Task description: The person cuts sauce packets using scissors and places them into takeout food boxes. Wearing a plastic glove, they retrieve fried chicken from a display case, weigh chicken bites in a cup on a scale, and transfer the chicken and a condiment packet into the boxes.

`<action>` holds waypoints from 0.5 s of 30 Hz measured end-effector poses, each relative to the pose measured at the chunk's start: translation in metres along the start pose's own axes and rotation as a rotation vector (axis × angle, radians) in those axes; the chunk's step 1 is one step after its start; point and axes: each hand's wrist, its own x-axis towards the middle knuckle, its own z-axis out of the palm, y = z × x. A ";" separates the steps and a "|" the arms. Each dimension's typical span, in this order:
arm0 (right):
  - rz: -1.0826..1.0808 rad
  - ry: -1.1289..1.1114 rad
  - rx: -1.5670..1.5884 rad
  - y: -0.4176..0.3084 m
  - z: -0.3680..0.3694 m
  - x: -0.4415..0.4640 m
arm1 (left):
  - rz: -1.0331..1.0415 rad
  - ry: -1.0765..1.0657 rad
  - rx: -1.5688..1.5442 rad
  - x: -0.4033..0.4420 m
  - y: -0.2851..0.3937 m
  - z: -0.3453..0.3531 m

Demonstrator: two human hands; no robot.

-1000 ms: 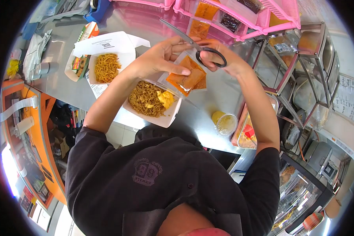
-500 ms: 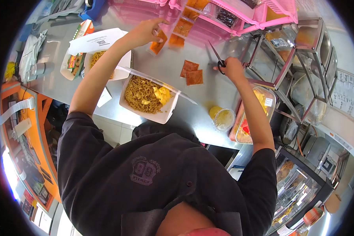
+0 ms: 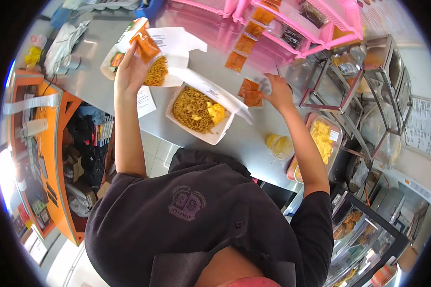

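My left hand (image 3: pixel 130 74) is closed around an orange sauce sachet (image 3: pixel 147 45), holding it up above an open box of noodles (image 3: pixel 156 71). My right hand (image 3: pixel 279 93) has a pair of scissors (image 3: pixel 277 70) in it, partly hidden by the fingers, with a blade pointing away from me. Its thumb and fingertips are beside two flat reddish-brown sachets (image 3: pixel 252 92) on the steel counter; whether they touch is unclear. In front of me stands an open white box (image 3: pixel 217 137) of noodles with yellow egg. A strip of joined orange sachets (image 3: pixel 244 44) hangs from the pink rack.
Pink racks (image 3: pixel 316 45) stand at the back. A metal rack (image 3: pixel 337 103) is at the right, near a container of yellow food (image 3: pixel 323 138) and a clear lidded cup (image 3: pixel 280 146). A paper slip (image 3: pixel 145 101) lies left of the noodle box.
My left hand has moved left and nearer, carrying the sachet away from the strip. My right hand has shifted toward the two flat sachets, and the scissors have turned in it.
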 end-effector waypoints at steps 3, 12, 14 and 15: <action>-0.146 -0.121 0.060 -0.020 0.016 0.007 | 0.012 0.115 -0.050 -0.030 0.018 -0.056; -0.040 -0.152 0.174 -0.019 0.037 0.020 | 0.236 0.116 1.757 -0.004 0.026 -0.057; -0.008 -0.176 0.141 -0.020 0.033 0.021 | 0.349 -0.108 1.824 0.023 0.016 -0.064; 0.009 -0.187 0.124 -0.020 0.032 0.022 | 0.363 -0.227 1.981 0.035 0.012 -0.063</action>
